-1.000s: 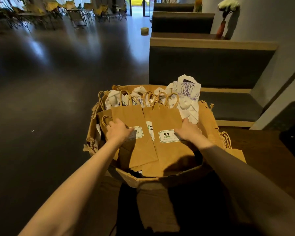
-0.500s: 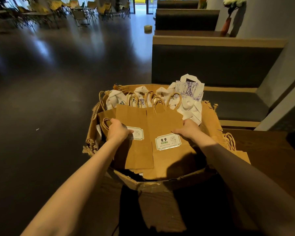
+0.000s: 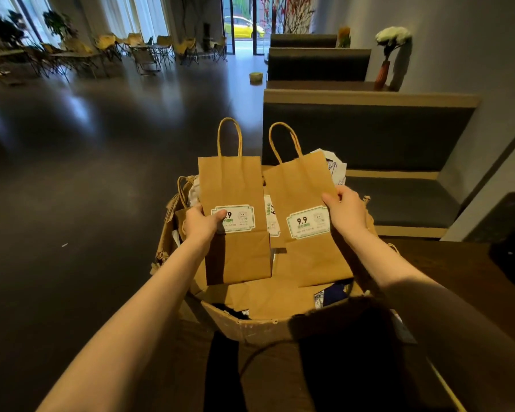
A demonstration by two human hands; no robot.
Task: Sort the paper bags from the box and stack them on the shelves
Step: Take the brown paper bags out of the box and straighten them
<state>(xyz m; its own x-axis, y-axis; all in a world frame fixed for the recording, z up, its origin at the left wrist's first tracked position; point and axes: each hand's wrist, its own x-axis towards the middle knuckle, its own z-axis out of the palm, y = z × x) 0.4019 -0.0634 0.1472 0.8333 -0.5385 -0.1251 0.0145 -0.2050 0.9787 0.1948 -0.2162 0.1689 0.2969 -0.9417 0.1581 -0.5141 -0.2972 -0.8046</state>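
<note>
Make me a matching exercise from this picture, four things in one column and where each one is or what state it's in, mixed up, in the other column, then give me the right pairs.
Things
1. left-hand brown bag
2. right-hand brown bag
3. cardboard box
4. vase of white flowers

Places or states
A. torn along its near rim, more bags inside
B. held upright, thumb covering part of its label
C. standing on the ledge behind the far bench
D. held tilted, its 9.9 label fully showing

Pairs: 1-B, 2-D, 3-A, 4-C
</note>
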